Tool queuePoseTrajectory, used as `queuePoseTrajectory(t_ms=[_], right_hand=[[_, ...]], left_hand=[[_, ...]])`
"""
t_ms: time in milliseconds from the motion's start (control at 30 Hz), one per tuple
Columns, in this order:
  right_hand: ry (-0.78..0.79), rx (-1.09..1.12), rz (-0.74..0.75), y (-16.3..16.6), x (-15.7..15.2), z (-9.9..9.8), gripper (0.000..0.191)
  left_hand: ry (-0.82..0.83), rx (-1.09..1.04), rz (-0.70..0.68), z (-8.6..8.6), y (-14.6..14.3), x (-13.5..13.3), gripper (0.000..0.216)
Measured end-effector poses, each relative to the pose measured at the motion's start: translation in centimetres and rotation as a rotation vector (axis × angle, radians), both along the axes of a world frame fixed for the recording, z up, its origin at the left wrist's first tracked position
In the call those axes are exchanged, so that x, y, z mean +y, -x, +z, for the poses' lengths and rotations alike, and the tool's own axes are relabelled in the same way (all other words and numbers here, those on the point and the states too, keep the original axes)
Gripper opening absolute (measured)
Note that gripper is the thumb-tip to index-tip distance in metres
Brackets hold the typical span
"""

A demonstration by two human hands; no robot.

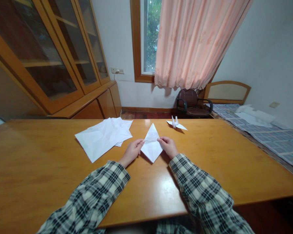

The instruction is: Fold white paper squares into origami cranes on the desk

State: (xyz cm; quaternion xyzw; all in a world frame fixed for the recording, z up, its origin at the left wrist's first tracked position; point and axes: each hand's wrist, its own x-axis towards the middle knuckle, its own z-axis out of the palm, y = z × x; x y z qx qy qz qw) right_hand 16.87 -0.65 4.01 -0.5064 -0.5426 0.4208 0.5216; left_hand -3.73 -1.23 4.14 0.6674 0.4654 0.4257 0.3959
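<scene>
A white sheet folded into a kite-like diamond, the folded paper (152, 148), is held just over the wooden table between my two hands. My left hand (133, 150) pinches its left corner between thumb and fingers. On the opposite corner, my right hand (169, 146) has a similar pinch. A crease runs across the paper between the thumbs. Left of my hands lies a loose stack of creased white paper sheets (100, 138). Beyond my right hand, a finished-looking white paper crane (176, 123) stands near the table's far edge with its wings spread.
The glossy wooden table (51, 182) spans the view. A glass-door cabinet (70, 107) rises at the left. Behind the table are a brown armchair (190, 102) and a pink curtain (192, 42). At the right is a bed (258, 130) with a checked cover.
</scene>
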Motion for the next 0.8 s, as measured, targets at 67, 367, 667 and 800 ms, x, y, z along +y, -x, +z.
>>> queuePoseTrajectory(t_ms=[67, 367, 667, 800], right_hand=[[-0.013, -0.011, 0.001, -0.04, 0.0, 0.02, 0.035], [0.021, 0.04, 0.046, 0.11, -0.2, 0.52, 0.037], [0.037, -0.02, 0.077, 0.09, -0.41, 0.45, 0.038], [0.038, -0.042, 0.096, -0.01, -0.44, 0.25, 0.04]], left_hand=[[-0.002, -0.002, 0.0, -0.01, -0.01, 0.03, 0.037], [-0.033, -0.058, 0.044, 0.75, -0.17, 0.0, 0.03], [-0.077, 0.03, 0.1, -0.07, 0.14, 0.54, 0.03], [-0.075, -0.002, 0.168, 0.0, 0.21, 0.59, 0.032]])
